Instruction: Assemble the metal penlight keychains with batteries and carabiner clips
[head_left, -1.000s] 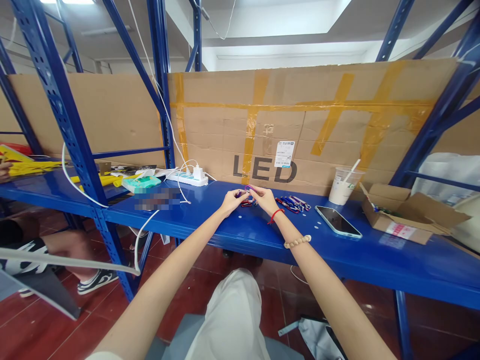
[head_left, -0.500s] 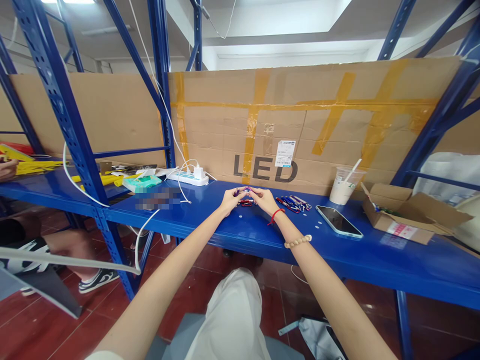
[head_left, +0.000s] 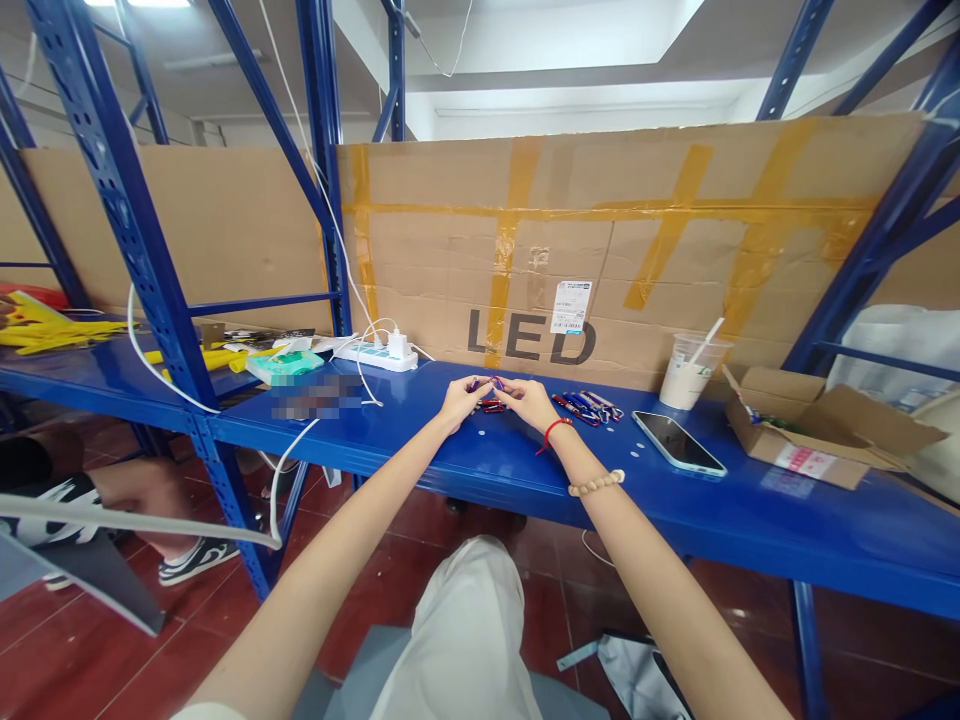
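My left hand point(head_left: 457, 402) and my right hand point(head_left: 530, 404) meet above the blue shelf, fingertips close together. Both pinch a small, shiny purple piece point(head_left: 498, 384), which looks like a small carabiner; the fingers cover most of it. Whether it is one piece or two, I cannot tell. Just below the fingers lie some small red and silver metal pieces point(head_left: 491, 406), partly hidden. To the right of my right hand is a pile of several red, blue and silver carabiner-like pieces point(head_left: 587, 407).
Right of the pile are a phone point(head_left: 679, 443), a cup with a straw point(head_left: 686, 372) and an open cardboard box point(head_left: 806, 430). A power strip point(head_left: 375, 353) with white cables stands at left. Blue posts point(head_left: 142, 200) and a cardboard panel point(head_left: 450, 270) bound the shelf point(head_left: 420, 450). A co-worker's leg point(head_left: 142, 495) shows.
My right fingertips have dropped slightly and changed their pose around the purple piece. My left hand has hardly moved. The co-worker's hand at the far left has mostly gone from view.
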